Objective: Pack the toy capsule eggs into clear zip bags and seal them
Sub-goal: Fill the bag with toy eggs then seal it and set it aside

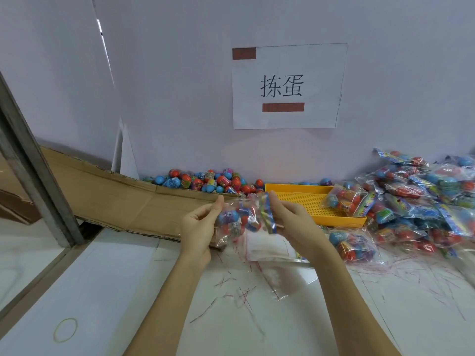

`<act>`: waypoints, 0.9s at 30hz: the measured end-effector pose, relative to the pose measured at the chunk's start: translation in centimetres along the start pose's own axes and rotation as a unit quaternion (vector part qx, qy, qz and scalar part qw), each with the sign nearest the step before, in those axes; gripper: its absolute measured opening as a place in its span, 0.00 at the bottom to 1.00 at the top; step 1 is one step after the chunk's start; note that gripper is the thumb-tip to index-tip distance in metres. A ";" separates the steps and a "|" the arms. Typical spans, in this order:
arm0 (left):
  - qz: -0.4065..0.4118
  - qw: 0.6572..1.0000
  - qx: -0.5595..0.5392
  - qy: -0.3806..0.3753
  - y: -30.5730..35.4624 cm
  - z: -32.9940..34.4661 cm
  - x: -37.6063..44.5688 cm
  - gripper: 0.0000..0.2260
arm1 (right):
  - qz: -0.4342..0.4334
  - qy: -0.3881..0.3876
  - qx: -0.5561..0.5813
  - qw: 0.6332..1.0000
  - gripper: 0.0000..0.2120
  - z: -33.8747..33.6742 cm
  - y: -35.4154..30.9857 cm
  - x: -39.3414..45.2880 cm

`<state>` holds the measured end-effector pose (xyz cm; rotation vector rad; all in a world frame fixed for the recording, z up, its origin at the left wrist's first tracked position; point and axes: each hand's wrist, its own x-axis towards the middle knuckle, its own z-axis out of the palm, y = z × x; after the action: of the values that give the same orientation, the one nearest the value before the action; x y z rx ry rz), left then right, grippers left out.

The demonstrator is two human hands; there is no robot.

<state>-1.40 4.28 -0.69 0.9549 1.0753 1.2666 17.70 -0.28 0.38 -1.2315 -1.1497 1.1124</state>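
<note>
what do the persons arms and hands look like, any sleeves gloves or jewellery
Both forearms are bare up to the bottom edge of the picture, with no sleeve in view. The left hand and the right hand wear no gloves. No ring, watch or bracelet shows on the fingers or wrists. No markings or tape are visible on either arm.

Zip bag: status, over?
Both hands, left hand and right hand, grip filled zip bag midair. Seal state unclear. Nothing blocking.

You face a pale lavender wall [180, 86] with a taped paper sign [288, 86]; a grey metal post [33, 170] slants at your left; flattened cardboard [115, 196] lies on the white tabletop [115, 278].
</note>
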 end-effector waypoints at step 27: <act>0.239 0.937 0.256 0.003 -1.0 0.2 0.2 0.17 | 0.039 -0.071 0.054 0.995 0.15 1.5 -0.5 -0.4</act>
<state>-0.92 4.40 -1.64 1.6894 1.2520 1.3975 16.16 -0.56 0.90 -1.1363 -1.1402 1.3223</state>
